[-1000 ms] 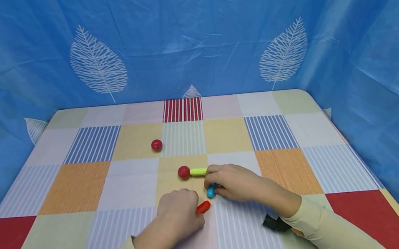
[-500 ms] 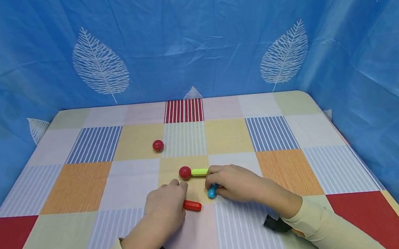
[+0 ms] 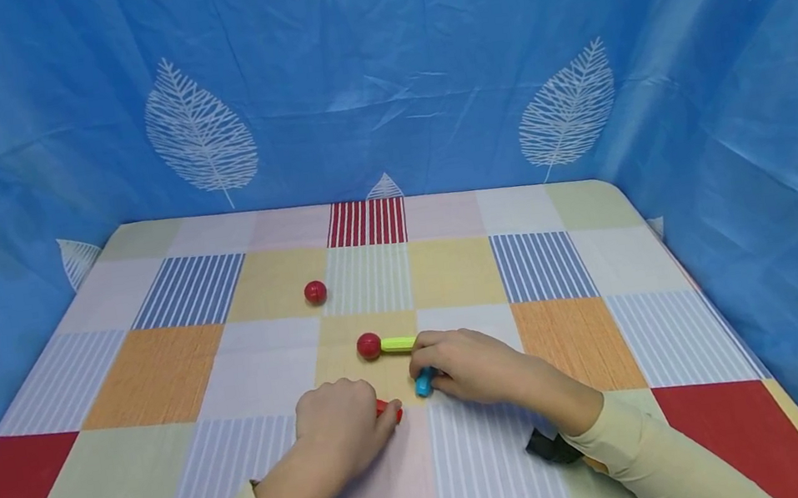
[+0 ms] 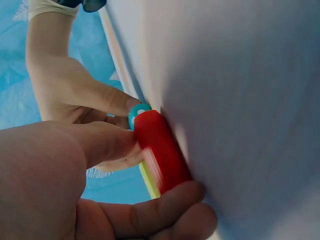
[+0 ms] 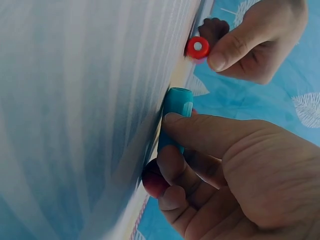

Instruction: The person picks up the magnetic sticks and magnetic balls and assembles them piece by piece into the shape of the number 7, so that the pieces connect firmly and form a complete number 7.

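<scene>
With thumb and fingers, my left hand [image 3: 339,425] pinches a short red magnetic rod [image 4: 162,152]. A pale round spot shows on its end in the right wrist view. My right hand [image 3: 471,366] holds a blue magnetic rod [image 5: 172,112] close to the cloth, its near end poking out past the thumb. A yellow-green rod [image 3: 398,344] touches a red ball [image 3: 370,345] at its left end; its right end is hidden behind my right fingers. A dark red ball [image 5: 155,178] shows by those fingertips in the right wrist view. The red and blue rods are apart.
Farther back on the checked tablecloth [image 3: 255,360] sits a lone red ball [image 3: 316,293]. A blue curtain with white leaf prints [image 3: 376,75] hangs behind the table and along its sides.
My left hand has drawn back left with the red rod, and its thumb now lies across the rod near the end. The right hand and blue rod stay in place.
</scene>
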Demonstrator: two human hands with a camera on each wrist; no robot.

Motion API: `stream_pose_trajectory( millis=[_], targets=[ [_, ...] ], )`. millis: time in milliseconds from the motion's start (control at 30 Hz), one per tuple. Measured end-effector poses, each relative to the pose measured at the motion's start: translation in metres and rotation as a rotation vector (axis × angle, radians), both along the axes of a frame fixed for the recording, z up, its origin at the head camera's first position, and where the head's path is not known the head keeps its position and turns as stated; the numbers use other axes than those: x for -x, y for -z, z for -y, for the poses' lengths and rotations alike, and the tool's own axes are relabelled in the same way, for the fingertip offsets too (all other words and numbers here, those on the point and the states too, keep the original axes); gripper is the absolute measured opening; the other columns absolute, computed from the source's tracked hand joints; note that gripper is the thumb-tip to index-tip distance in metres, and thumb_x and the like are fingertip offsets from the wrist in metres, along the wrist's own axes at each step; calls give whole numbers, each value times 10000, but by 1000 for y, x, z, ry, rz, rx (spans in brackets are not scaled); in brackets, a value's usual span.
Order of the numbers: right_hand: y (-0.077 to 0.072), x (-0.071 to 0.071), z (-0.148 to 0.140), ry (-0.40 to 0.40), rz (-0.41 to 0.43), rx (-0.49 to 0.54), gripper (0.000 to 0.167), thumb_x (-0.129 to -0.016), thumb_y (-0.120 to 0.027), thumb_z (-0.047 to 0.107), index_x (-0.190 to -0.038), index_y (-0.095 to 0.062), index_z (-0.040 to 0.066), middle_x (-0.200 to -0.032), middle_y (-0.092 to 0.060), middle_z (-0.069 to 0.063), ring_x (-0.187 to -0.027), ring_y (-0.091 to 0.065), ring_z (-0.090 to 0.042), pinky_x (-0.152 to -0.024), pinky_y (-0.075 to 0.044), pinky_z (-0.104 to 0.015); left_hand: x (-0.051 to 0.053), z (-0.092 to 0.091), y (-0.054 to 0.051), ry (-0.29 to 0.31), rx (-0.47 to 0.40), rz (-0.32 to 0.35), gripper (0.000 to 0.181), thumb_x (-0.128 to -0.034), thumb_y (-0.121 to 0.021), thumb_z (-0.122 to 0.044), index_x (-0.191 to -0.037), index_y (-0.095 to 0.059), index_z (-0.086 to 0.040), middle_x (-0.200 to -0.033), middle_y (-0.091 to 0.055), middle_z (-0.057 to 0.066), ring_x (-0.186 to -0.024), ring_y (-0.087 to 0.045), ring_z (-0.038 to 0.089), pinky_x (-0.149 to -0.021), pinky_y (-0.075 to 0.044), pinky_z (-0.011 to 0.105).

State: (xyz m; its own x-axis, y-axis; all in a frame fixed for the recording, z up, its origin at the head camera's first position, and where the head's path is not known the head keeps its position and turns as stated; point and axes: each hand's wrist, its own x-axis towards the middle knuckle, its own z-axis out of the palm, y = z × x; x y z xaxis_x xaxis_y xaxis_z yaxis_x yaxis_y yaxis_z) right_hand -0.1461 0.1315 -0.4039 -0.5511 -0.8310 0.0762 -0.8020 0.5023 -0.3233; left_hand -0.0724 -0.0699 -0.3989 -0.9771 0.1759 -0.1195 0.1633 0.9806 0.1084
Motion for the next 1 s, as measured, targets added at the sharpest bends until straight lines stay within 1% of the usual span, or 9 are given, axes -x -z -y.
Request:
stream_pose_trajectory(
  millis=[67,167,300,400,500,633,833,1000],
  targets=[
    [0,0,0,0,1,-3,144,-870,-721,86,-955,-697,200,-1002,-600,96,-910,-587,-74,-827,-495,-276,1,-1,2,9,-9,-9,509,-902,-590,-513,-526,-487,-185,-515,-445,-10,-474,-445,176,-417,-379,338],
    [1,0,0,5,5,-11,139,-876,-719,94,-963,-700,200,-1009,-602,97,-921,-585,-73,-836,-494,-277,5,-1,3,32,-45,-22,468,-886,-620,-471,-529,-490,-198,-534,-443,-29,-474,-443,155,-409,-368,328],
    [1,0,0,11,9,-15,142,-876,-719,95,-971,-703,199,-1013,-599,102,-920,-578,-63,-838,-489,-269,9,-2,6,71,-118,-31,435,-846,-650,-377,-509,-447,-192,-501,-390,-60,-448,-411,122,-384,-334,317],
    [1,2,0,3,5,-7,149,-869,-721,85,-969,-704,194,-1015,-600,99,-917,-578,-60,-831,-490,-268,12,-3,7,84,-175,-16,394,-794,-657,-306,-510,-415,-180,-476,-346,-74,-436,-371,110,-373,-312,311],
    [2,3,-1,-3,0,-2,151,-865,-725,83,-968,-705,192,-1019,-602,96,-920,-582,-60,-829,-492,-269,14,-3,8,86,-234,7,334,-740,-665,-245,-526,-417,-178,-478,-325,-89,-434,-338,94,-370,-296,294],
    [2,6,-2,8,-5,8,156,-859,-737,96,-968,-703,202,-1016,-600,106,-911,-582,-54,-817,-492,-264,16,-3,8,92,-300,31,305,-702,-678,-185,-529,-427,-173,-472,-306,-106,-424,-311,72,-373,-263,260],
    [3,11,-2,29,-25,37,161,-848,-754,108,-966,-700,202,-983,-592,114,-860,-576,-52,-776,-488,-254,16,-2,8,90,-355,42,306,-679,-689,-155,-525,-425,-167,-456,-280,-121,-415,-296,61,-376,-234,238],
    [1,14,-1,26,-24,46,161,-848,-752,100,-971,-695,188,-981,-592,101,-856,-569,-54,-776,-489,-255,17,-2,8,109,-388,38,287,-680,-676,-136,-534,-430,-158,-470,-300,-105,-426,-293,60,-383,-240,230]
  ],
)
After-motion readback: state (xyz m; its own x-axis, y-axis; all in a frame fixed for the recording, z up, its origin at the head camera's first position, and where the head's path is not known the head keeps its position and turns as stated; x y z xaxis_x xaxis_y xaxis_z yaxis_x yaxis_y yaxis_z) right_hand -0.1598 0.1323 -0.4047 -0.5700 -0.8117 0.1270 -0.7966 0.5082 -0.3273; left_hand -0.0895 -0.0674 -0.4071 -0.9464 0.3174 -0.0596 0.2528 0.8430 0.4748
